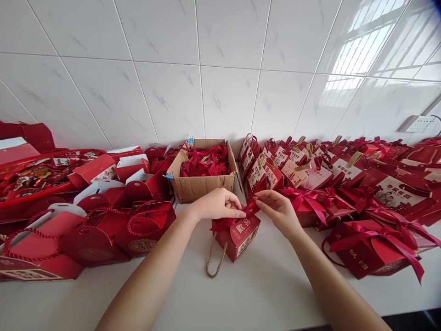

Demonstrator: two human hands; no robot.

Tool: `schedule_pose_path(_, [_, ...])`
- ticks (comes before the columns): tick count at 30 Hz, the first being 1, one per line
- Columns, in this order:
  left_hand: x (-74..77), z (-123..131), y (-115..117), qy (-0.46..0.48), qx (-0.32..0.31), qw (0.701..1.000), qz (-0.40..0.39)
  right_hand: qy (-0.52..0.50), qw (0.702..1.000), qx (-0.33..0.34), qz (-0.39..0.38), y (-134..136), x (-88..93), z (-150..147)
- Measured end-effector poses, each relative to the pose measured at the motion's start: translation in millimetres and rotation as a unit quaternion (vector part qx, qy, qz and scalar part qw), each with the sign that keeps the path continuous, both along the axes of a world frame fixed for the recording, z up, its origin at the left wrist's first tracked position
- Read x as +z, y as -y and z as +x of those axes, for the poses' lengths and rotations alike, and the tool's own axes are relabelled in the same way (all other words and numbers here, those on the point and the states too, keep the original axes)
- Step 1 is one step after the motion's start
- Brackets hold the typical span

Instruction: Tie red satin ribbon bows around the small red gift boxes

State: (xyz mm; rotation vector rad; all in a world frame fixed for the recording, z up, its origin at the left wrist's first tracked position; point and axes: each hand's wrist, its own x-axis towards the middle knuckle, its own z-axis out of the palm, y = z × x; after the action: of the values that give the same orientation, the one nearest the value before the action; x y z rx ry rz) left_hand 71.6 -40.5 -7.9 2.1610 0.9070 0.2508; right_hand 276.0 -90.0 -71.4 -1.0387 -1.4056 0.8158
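Note:
A small red gift box [245, 233] with gold characters stands on the white table between my hands. Its twisted gold cord handle [214, 273] hangs down at the near left side. Dark red ribbon [251, 209] lies over the box top. My left hand [217, 203] pinches the ribbon above the left part of the box, fingers curled. With thumb and fingertips together, my right hand [277, 210] grips the ribbon on the right side. The far side of the box is hidden by my hands.
Behind the box stands a cardboard carton [202, 187] full of ribbons, clipped at its corners. Several red boxes with rope handles [144, 230] crowd the left, beside a red tray of packets [44, 172]. Ribboned boxes [365, 257] and handled gift boxes [392, 193] fill the right. A tiled wall rises behind.

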Motion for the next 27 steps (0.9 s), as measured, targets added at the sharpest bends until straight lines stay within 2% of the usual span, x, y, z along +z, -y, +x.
schedule_pose_path(4, [-1.2,1,0,0.004,-0.010,1.000,0.003,-0.030,0.999,-0.005,-0.028,-1,1.7,3])
schedule_pose_path(9, [-0.6,2,1,0.011,-0.007,1.000,0.001,-0.070,0.981,0.041,-0.174,-1,6.7,12])
schedule_pose_path(12, [-0.2,1,2,0.006,-0.003,1.000,0.002,-0.069,0.980,0.082,-0.168,2,12.6,16])
schedule_pose_path(17, [-0.6,1,2,-0.001,-0.005,1.000,0.006,-0.077,0.983,0.111,-0.128,9,21.7,24])
schedule_pose_path(20, [-0.8,1,3,0.000,-0.006,1.000,0.010,-0.024,0.974,0.185,-0.129,15,25.8,31])
schedule_pose_path(24, [-1.6,2,3,-0.005,-0.007,1.000,0.024,0.117,0.932,0.312,-0.146,20,29.0,30])
schedule_pose_path(27, [-2.9,2,3,-0.012,-0.006,1.000,0.025,0.197,0.913,0.336,-0.122,23,28.9,23])
